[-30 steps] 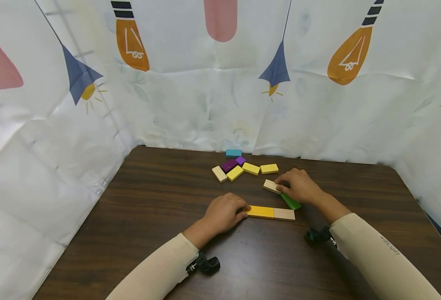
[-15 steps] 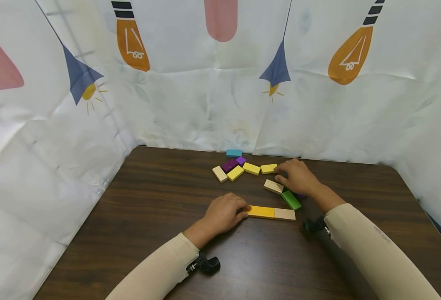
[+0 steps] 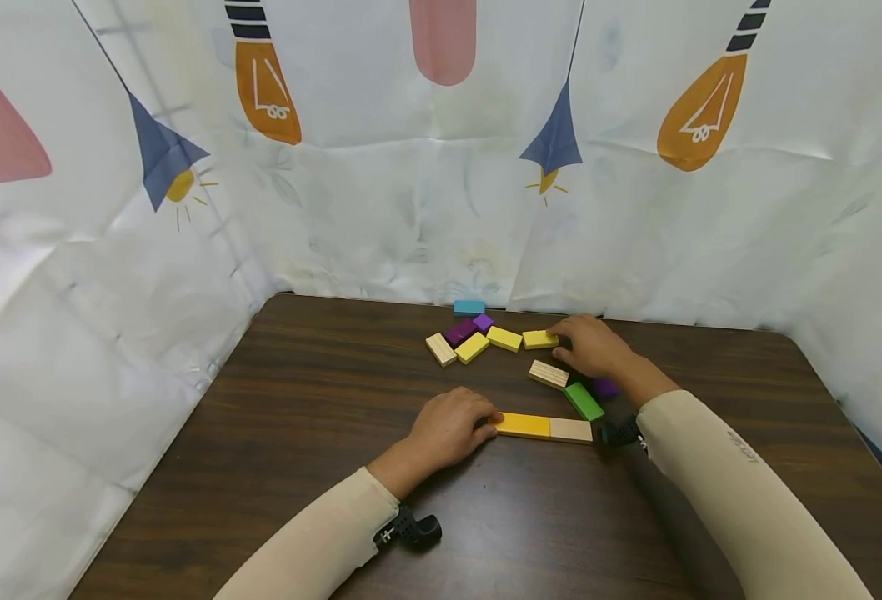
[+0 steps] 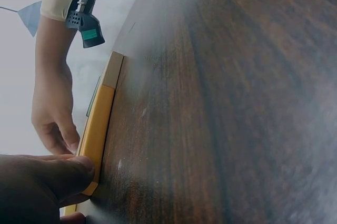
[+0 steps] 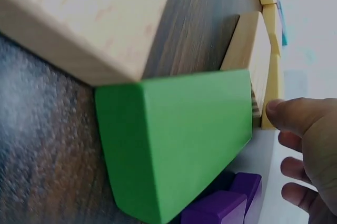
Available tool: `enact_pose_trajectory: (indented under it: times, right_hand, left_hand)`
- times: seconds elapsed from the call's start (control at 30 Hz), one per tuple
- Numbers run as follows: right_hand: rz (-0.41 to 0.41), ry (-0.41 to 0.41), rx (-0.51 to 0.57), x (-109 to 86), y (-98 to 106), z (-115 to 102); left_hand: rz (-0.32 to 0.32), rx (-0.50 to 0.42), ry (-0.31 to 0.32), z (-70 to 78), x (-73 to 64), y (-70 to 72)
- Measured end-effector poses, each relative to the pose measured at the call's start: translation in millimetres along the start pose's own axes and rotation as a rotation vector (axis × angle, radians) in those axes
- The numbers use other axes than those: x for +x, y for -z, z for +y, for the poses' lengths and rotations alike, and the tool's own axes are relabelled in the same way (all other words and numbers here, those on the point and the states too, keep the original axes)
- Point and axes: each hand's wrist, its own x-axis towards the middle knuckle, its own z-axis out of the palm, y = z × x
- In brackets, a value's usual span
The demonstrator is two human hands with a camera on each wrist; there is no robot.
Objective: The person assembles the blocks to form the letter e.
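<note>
At the left end of a row, my left hand (image 3: 448, 427) pinches an orange-yellow block (image 3: 525, 425) between thumb and fingers. A tan wooden block (image 3: 571, 430) lies end to end with it on the right. In the left wrist view, the thumb presses the orange-yellow block's (image 4: 97, 129) side; the hand hides part of what lies under it. Farther back, my right hand (image 3: 594, 346) reaches the right end of a yellow block (image 3: 538, 339), index fingertip over it, thumb in front. Nearer lie a ridged wooden block (image 3: 549, 373), a green block (image 3: 583, 401) and a purple block (image 3: 604, 387).
A loose cluster toward the back holds two more yellow blocks, one being this yellow block (image 3: 473, 347), a wooden block (image 3: 441, 348), a dark purple block (image 3: 459, 332), a violet block (image 3: 483, 322) and a blue block (image 3: 468, 307). A printed curtain (image 3: 381, 217) hangs behind the table (image 3: 298, 375).
My right hand has moved back and left from beside the ridged wooden and green blocks to the yellow block, uncovering the purple block. The left hand has stayed in place.
</note>
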Motion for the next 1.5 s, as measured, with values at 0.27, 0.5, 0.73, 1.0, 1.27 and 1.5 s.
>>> enact_pose_trajectory:
  times: [0.27,0.5,0.73,1.0,1.27,1.5]
  right_hand:
    - [0.012,-0.015,-0.029,5.6,0,4]
    - [0.001,-0.007,0.009,8.8,-2,4]
    - [-0.010,-0.047,0.010,9.3,-4,4]
    - [0.010,-0.119,0.046,6.5,2,4]
    - [0.061,-0.019,0.150,4.5,8,-10]
    - [0.021,0.035,0.139,5.0,3,-31]
  left_hand:
    - [0.000,0.000,0.004,-0.1,0.2,0.0]
    - [0.002,-0.008,0.001,0.7,-0.5,0.5]
    - [0.007,-0.002,-0.004,0.0,-1.4,-0.3]
    - [0.016,0.000,-0.007,0.4,-2.2,0.1]
    - [-0.004,0.010,0.009,0.3,-0.3,-0.5]
    - [-0.013,0.008,0.014,0.2,0.2,-0.6]
